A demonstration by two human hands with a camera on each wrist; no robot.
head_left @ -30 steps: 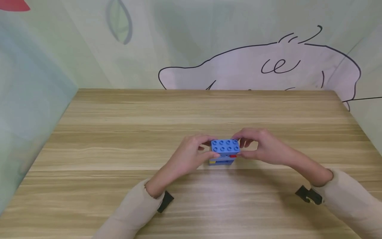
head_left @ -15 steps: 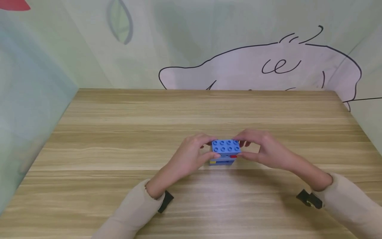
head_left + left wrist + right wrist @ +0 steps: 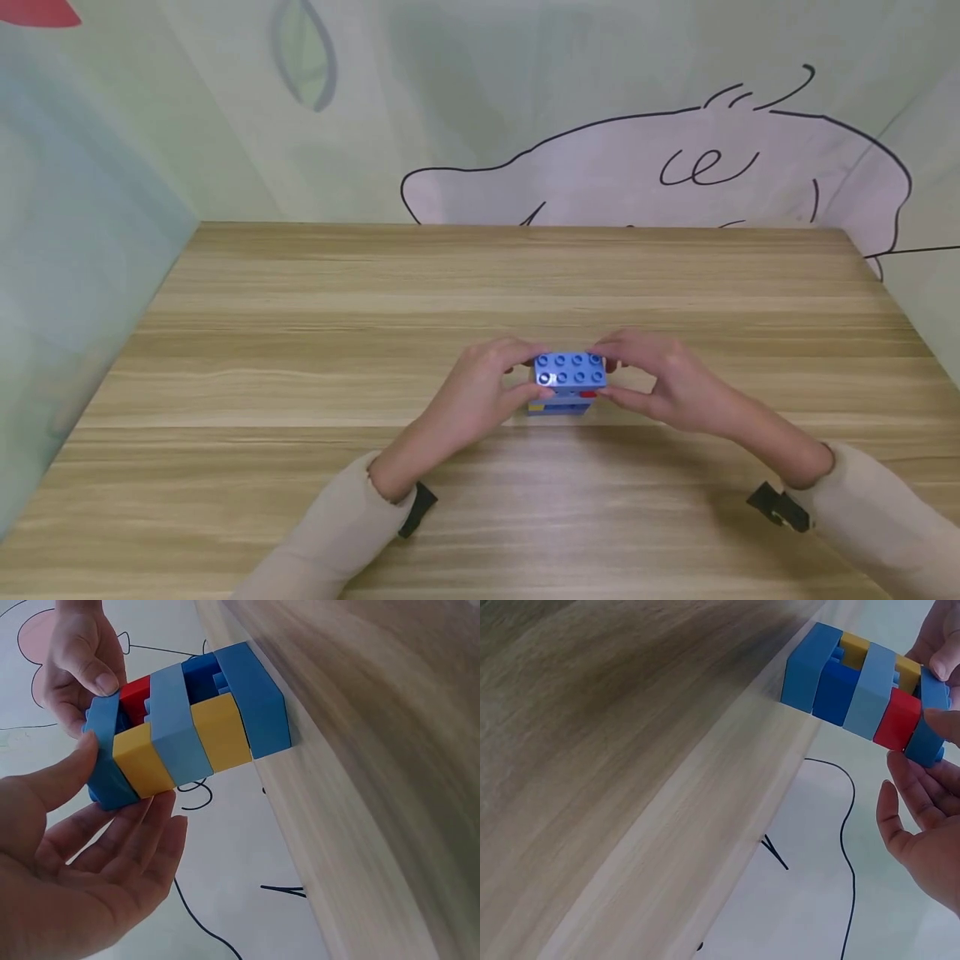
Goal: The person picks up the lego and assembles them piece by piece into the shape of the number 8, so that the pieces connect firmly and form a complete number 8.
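A stack of toy building bricks stands on the wooden table. Its top layer is a long blue brick (image 3: 570,369) with studs facing up. My left hand (image 3: 476,383) pinches the left end of this top brick between thumb and fingers. At the other end, my right hand (image 3: 671,379) pinches it the same way. Beneath it, the left wrist view shows a yellow brick (image 3: 142,760), a long light blue brick (image 3: 180,727), another yellow brick (image 3: 220,733) and a long blue bottom brick (image 3: 259,701). A red brick (image 3: 897,720) and a dark blue brick (image 3: 835,691) show on the right side.
The wood-grain table (image 3: 337,333) extends around the stack on all sides. Behind its far edge is a pale wall (image 3: 480,100) with line drawings. Beige sleeves cover both forearms, with a dark strap piece (image 3: 417,508) by the left cuff.
My right hand and wrist have come slightly toward me while still holding the top brick. The top brick sits very slightly further right and nearer in the head view; my left hand has hardly moved.
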